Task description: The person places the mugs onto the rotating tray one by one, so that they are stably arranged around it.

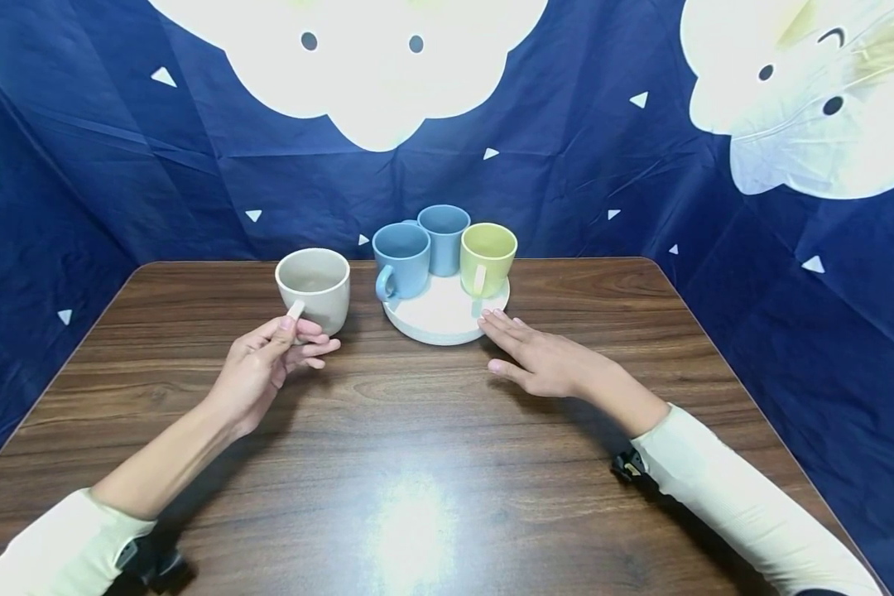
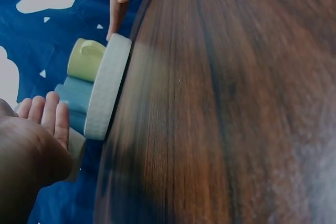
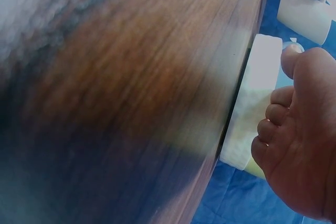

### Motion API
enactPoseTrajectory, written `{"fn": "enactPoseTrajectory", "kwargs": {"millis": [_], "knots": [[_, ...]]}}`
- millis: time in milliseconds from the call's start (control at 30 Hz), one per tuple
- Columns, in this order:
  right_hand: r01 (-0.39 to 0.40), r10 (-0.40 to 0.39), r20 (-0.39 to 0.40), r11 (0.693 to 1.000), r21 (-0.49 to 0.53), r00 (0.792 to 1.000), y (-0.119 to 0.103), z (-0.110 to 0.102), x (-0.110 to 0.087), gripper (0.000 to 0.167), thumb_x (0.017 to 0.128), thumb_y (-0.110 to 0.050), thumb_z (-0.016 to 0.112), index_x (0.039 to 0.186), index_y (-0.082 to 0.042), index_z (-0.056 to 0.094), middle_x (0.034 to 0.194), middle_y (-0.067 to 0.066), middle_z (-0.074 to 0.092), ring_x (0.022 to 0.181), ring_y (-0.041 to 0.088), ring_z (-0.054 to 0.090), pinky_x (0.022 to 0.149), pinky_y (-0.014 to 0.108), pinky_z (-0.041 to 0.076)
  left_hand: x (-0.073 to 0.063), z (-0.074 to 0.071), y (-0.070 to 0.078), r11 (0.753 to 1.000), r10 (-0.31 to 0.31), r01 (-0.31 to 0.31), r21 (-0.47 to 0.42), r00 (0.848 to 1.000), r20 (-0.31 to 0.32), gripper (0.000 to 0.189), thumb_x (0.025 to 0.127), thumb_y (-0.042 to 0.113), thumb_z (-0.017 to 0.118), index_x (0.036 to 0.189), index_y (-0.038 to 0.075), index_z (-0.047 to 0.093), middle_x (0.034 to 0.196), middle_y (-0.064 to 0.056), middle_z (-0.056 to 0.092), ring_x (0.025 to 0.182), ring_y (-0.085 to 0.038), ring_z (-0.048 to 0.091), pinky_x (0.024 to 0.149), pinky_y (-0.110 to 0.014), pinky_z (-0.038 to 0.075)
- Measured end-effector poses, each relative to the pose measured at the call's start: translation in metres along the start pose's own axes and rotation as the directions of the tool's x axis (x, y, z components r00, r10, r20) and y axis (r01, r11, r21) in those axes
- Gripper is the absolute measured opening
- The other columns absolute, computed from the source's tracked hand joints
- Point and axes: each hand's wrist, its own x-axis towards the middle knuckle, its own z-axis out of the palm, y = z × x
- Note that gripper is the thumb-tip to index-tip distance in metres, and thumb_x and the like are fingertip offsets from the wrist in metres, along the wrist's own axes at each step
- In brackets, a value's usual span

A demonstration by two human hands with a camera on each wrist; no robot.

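My left hand (image 1: 257,364) pinches the handle of a light grey mug (image 1: 320,290) between thumb and forefinger, the other fingers stretched out beneath it. In the right wrist view this mug (image 3: 303,17) hangs apart from the tray. My right hand (image 1: 547,360) has its fingers straight, their tips at the near right rim of a round white tray (image 1: 443,329). On the tray stand a blue mug (image 1: 410,269) at the left, another blue mug (image 1: 447,244) at the back and a yellow-green mug (image 1: 489,252) at the right, all upright.
A brown wooden table (image 1: 387,430) lies under everything, its far edge just behind the tray. Behind and at the sides hangs a dark blue cloth (image 1: 566,182) with white cloud faces. Light glares off the table's near middle.
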Motion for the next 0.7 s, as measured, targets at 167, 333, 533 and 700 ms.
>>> {"fn": "enactPoseTrajectory", "kwargs": {"millis": [167,333,533,700], "knots": [[0.001,-0.001,0.001,1.000,0.005,1.000,-0.001,0.000,0.000,0.075,0.122,-0.042,0.049,0.180,-0.006,0.020,0.190,0.016,0.015,0.179,0.031,0.014,0.145,0.056,0.021,-0.001,0.004,0.000,1.000,-0.005,0.005,0.003,1.000,0.002,0.036,0.123,0.028,0.047,0.123,0.006,0.075,0.119,-0.006,0.088,0.119,-0.014,0.084,0.093,-0.030,0.067],[-0.008,0.008,0.008,1.000,0.008,1.000,-0.002,-0.001,0.000,0.075,0.122,-0.043,0.048,0.180,-0.007,0.020,0.191,0.015,0.015,0.179,0.030,0.013,0.145,0.055,0.020,-0.003,0.006,-0.001,1.000,0.005,-0.005,0.006,1.000,0.016,0.036,0.123,0.028,0.046,0.124,0.006,0.075,0.119,-0.005,0.087,0.119,-0.015,0.084,0.092,-0.029,0.067],[-0.016,0.016,0.011,1.000,0.006,1.000,-0.001,-0.001,0.000,0.075,0.122,-0.043,0.048,0.181,-0.007,0.019,0.191,0.015,0.014,0.179,0.029,0.012,0.145,0.055,0.020,-0.005,0.009,-0.003,1.000,0.019,-0.020,0.016,0.999,0.036,0.037,0.123,0.026,0.044,0.124,0.006,0.075,0.121,-0.006,0.087,0.120,-0.016,0.083,0.091,-0.030,0.067],[-0.018,0.018,0.010,1.000,0.011,1.000,-0.002,0.000,0.000,0.075,0.122,-0.044,0.047,0.181,-0.007,0.019,0.191,0.014,0.014,0.179,0.029,0.012,0.145,0.055,0.020,-0.005,0.012,-0.004,1.000,0.023,-0.024,0.020,0.998,0.051,0.038,0.124,0.026,0.043,0.125,0.006,0.076,0.122,-0.005,0.086,0.120,-0.016,0.084,0.091,-0.030,0.067]]}}
